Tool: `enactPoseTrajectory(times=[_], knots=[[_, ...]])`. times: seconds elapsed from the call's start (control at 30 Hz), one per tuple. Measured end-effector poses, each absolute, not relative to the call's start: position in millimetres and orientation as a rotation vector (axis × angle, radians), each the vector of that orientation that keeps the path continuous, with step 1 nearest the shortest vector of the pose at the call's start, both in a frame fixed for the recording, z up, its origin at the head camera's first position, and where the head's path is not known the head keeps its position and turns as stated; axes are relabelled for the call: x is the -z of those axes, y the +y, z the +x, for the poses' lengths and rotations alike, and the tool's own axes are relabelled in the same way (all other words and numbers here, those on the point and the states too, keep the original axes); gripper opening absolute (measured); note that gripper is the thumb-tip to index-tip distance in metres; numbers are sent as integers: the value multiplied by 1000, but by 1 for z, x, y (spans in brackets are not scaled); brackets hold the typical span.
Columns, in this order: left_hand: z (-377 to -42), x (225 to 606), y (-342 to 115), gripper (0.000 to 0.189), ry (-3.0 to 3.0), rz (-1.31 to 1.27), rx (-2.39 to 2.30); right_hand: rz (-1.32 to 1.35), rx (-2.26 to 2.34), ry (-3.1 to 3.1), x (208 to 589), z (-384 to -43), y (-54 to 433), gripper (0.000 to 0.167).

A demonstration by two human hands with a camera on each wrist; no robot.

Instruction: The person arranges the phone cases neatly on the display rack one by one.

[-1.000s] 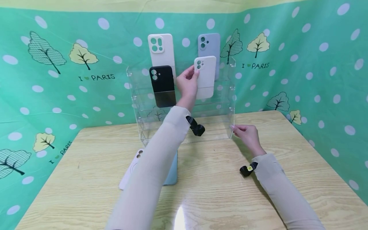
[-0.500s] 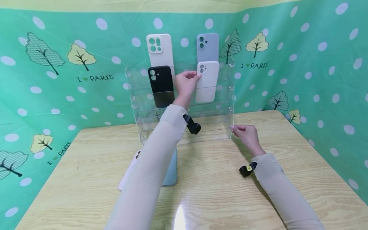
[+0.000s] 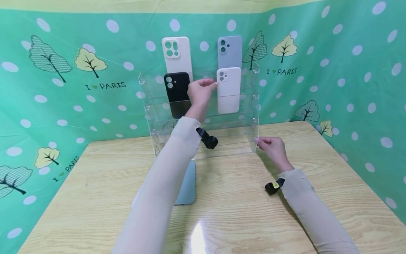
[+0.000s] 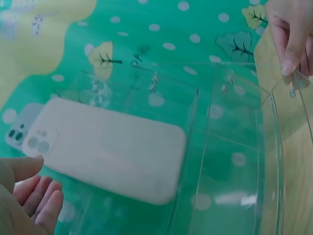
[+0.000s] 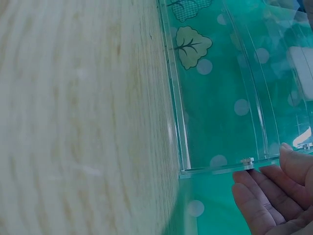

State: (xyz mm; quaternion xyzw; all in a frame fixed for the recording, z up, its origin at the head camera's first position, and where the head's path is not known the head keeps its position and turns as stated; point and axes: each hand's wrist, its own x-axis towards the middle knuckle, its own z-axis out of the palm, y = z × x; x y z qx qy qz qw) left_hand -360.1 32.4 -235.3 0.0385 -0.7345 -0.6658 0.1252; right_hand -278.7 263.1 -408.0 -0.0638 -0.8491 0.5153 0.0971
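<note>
A white phone case (image 3: 229, 86) stands in a tier of the clear acrylic display rack (image 3: 222, 153), in front of a light blue phone case (image 3: 229, 53). My left hand (image 3: 200, 92) is at the white case's left edge. In the left wrist view, its thumb tip lies at the case's camera corner, while the loosely bent fingers (image 4: 49, 205) are off the case. Whether the thumb touches it, I cannot tell. My right hand (image 3: 273, 150) pinches the rack's right side panel low down, thumb on one face and fingers on the other.
On the rack's left half, a black phone case (image 3: 176, 88) stands before a larger white phone case (image 3: 177, 58). A blue phone case (image 3: 188, 187) lies on the wooden table (image 3: 234, 211), partly under my left forearm. A green patterned cloth (image 3: 104, 106) hangs behind.
The white case has dropped lower into its rack tier and now stands straighter. My left hand has let go of it and drawn left. My right hand stays on the side panel.
</note>
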Motion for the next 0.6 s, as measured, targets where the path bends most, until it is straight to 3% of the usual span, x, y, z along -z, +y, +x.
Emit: enactPoseTrajectory(times=[0.37, 0.6], knots=[[-322, 227, -5, 28, -2151, -225, 2044, -180, -1524, -2518, 407, -277, 263, 40], [-299, 258, -48, 33, -2214, -461, 1968, -151, -1510, -2525, 408, -277, 264, 42]])
